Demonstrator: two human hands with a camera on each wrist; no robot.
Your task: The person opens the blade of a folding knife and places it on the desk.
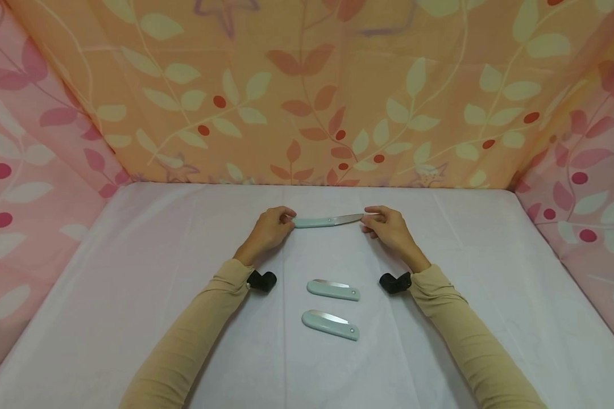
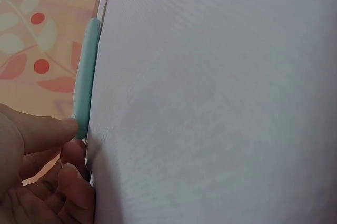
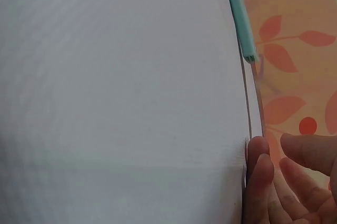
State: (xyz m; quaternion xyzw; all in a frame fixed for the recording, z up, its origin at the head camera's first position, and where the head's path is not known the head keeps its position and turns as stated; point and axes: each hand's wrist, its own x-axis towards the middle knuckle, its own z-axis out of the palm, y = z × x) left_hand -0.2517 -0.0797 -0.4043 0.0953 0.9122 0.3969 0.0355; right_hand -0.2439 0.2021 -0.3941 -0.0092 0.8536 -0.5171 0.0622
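An unfolded folding knife (image 1: 313, 222) with a pale green handle lies across the far part of the table, blade toward the right. My left hand (image 1: 269, 230) pinches the handle's end between thumb and fingers. The left wrist view shows its thumb pressed on the green handle (image 2: 87, 79). My right hand (image 1: 391, 227) is at the blade's tip. In the right wrist view, a fingertip (image 3: 258, 147) meets the thin blade (image 3: 257, 97), while another digit stands apart from it. Two folded knives of the same kind, an upper one (image 1: 332, 290) and a lower one (image 1: 330, 325), lie nearer, between my forearms.
A white cloth (image 1: 133, 318) covers the table. Orange leaf-patterned fabric (image 1: 307, 91) hangs behind its far edge, with pink patterned fabric at both sides. Black wrist-worn devices sit at the left cuff (image 1: 262, 281) and the right cuff (image 1: 395, 283).
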